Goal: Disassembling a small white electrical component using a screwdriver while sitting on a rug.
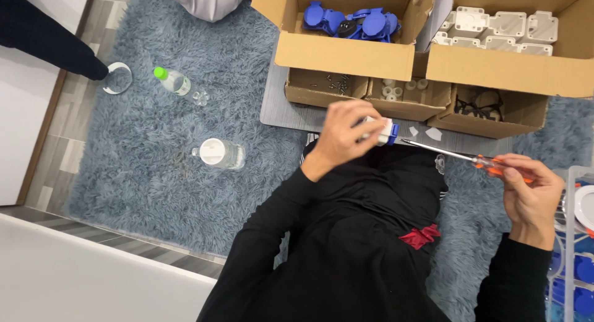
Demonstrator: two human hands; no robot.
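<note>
Left hand (342, 136) is closing around a white-and-blue socket part (385, 130); right hand (529, 195) is gripping an orange-handled screwdriver (470, 156), its tip touching the part. Beyond both hands, cardboard boxes (346, 52) are holding blue and white parts.

So everything sits on the rug (185, 192). Two bottles lie out toward its left side, the small bottle (172, 82) farther back, the bigger bottle (218, 153) nearer the person, and a round lid (117, 78) lies just off the rug's left edge. At the back right there's a board (291, 114) carrying three small boxes (402, 99) in a row, with two large boxes stacked on top: the left box (343, 52) has socket covers (349, 21) in it, the right box (507, 68) holds housings (495, 31). The left hand (340, 136) holds a socket part (383, 131) just in front of the small boxes. The right hand (529, 195) is off to the right, its screwdriver (461, 155) reaching left to that part. A clear bin (572, 260) stands at the far right edge.
</note>
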